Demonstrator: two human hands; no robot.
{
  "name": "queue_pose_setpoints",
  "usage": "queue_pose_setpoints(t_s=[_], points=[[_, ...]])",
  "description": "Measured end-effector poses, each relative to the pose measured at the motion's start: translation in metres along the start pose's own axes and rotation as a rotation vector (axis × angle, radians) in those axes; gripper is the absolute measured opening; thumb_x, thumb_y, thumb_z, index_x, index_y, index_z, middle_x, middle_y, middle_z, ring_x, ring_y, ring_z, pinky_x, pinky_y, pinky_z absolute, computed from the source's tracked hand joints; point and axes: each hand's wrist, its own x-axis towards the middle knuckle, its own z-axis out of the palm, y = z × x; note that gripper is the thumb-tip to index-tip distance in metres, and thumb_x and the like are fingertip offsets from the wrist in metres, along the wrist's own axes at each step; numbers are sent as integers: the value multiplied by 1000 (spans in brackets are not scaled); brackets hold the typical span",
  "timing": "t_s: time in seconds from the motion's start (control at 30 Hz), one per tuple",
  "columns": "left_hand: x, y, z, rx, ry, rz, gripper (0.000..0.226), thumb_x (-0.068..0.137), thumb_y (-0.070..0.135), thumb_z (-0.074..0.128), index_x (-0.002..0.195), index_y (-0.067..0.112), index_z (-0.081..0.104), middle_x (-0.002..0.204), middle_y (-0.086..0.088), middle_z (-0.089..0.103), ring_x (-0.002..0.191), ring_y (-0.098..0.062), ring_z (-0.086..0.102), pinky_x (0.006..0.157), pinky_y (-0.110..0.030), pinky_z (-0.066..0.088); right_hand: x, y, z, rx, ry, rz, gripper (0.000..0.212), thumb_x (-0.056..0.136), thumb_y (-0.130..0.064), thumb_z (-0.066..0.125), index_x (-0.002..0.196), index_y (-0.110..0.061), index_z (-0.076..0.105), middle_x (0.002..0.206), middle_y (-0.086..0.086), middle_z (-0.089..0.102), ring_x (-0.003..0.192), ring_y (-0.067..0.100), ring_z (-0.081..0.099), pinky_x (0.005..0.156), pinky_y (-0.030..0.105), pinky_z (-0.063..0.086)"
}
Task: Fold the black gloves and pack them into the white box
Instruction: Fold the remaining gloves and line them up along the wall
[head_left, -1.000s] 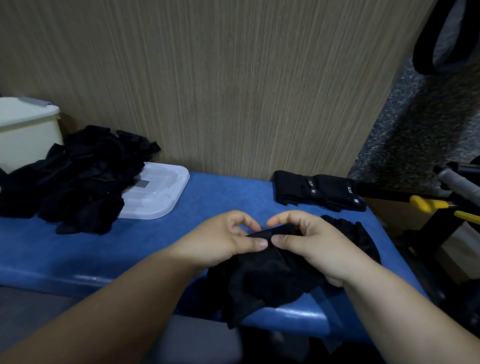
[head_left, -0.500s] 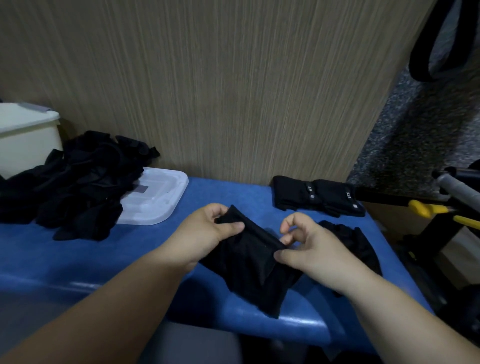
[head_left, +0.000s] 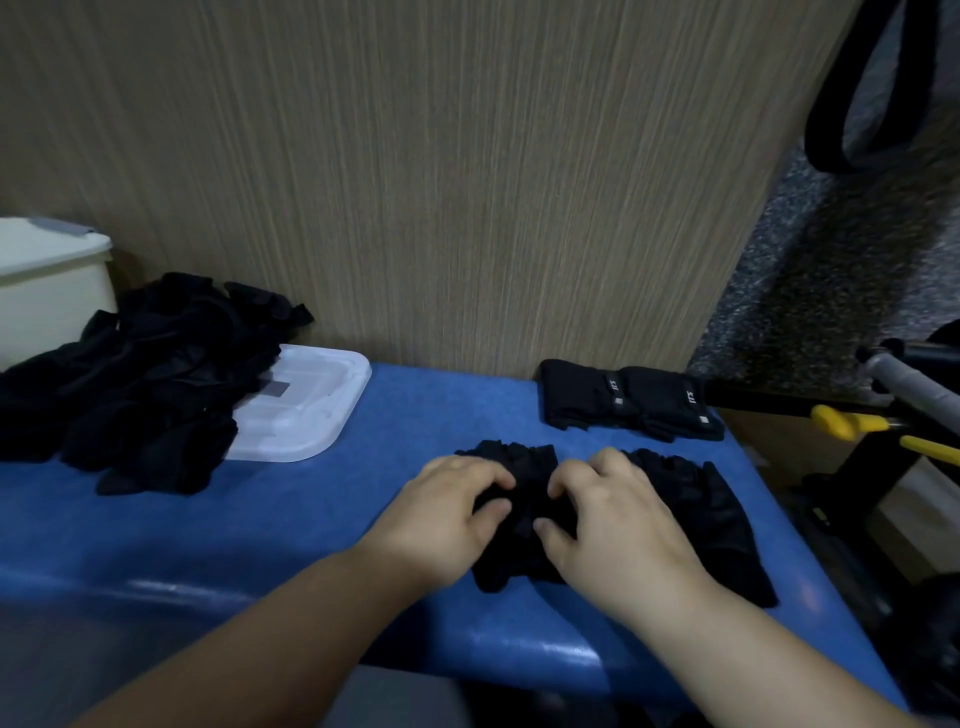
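- The white box (head_left: 47, 291) stood at ten o'clock from the glove (head_left: 524, 525) being worked, well apart. A pile of loose gloves (head_left: 145, 384) and a lid (head_left: 306, 410) lay between them.
- The left hand (head_left: 447, 514) and right hand (head_left: 613, 525) both gripped that glove, fingers curled into its cloth. Its long axis ran twelve to six, equally near both hands.
- Folded gloves (head_left: 628, 400) sat at one o'clock on the blue table (head_left: 311, 519), by a wood-grain wall (head_left: 467, 182).
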Motion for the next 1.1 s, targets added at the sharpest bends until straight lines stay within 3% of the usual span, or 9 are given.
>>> queue_pose_setpoints(t_s=[0.07,0.17,0.3,0.57,0.67,0.73,0.87,1.0,1.1], points=[[0,-1,4,57,-77,19,36,98,35,45,133,30,50,136,14,48,130,-5,36,109,-20,26,-1,-1,-2,-27,13,-88,39,92,-37,51,130,-29,47,133,-7,35,130,12,27,106,20,26],[0,-1,7,117,-162,43,43,102,36,35,144,29,38,151,14,34,141,-3,21,116,-19,14,-1,0,4,-70,-148,-182,52,99,-32,39,149,-22,27,158,-6,17,146,10,4,117,22,7],[0,-1,7,158,-255,54,48,103,39,28,150,30,23,157,16,18,145,0,5,119,-24,5,-1,3,7,-155,-370,-141,55,104,-38,21,153,-19,6,161,-6,0,147,8,-7,119,26,-2],[-4,-5,8,315,-328,93,53,102,44,18,152,33,5,158,19,-3,144,2,-10,119,-27,-8,-3,5,8,-235,-402,-160,57,103,-41,16,153,-18,1,161,-3,-6,147,10,-10,120,29,-5],[-5,-5,9,326,-324,92,53,102,45,19,152,33,5,159,19,-3,144,1,-10,119,-28,-8,-3,8,6,-200,-321,-172,58,102,-44,25,153,-20,12,161,-4,7,147,9,1,120,25,1],[-5,-5,9,331,-326,93,53,102,45,19,152,34,5,159,18,-3,144,1,-11,119,-28,-8,-2,13,-3,-130,-162,-160,55,97,-46,39,148,-26,30,155,-6,30,143,9,23,116,22,17],[-5,-4,7,309,-349,92,53,102,45,18,152,34,6,159,17,-3,144,0,-12,120,-30,-7,7,44,-39,42,135,90,26,88,-42,57,111,-33,63,113,-5,66,111,18,58,92,29,46],[-6,1,9,302,-359,101,53,102,45,18,152,33,6,159,17,-4,144,0,-13,119,-30,-9,13,93,-67,-109,-142,469,34,88,-51,57,97,-19,63,102,5,67,103,25,60,79,29,44],[-5,4,11,307,-367,107,53,102,45,17,152,34,5,159,18,-5,144,1,-14,118,-30,-11,15,118,-66,-123,-329,573,44,86,-58,57,84,-14,59,90,7,65,96,25,62,75,30,44]])
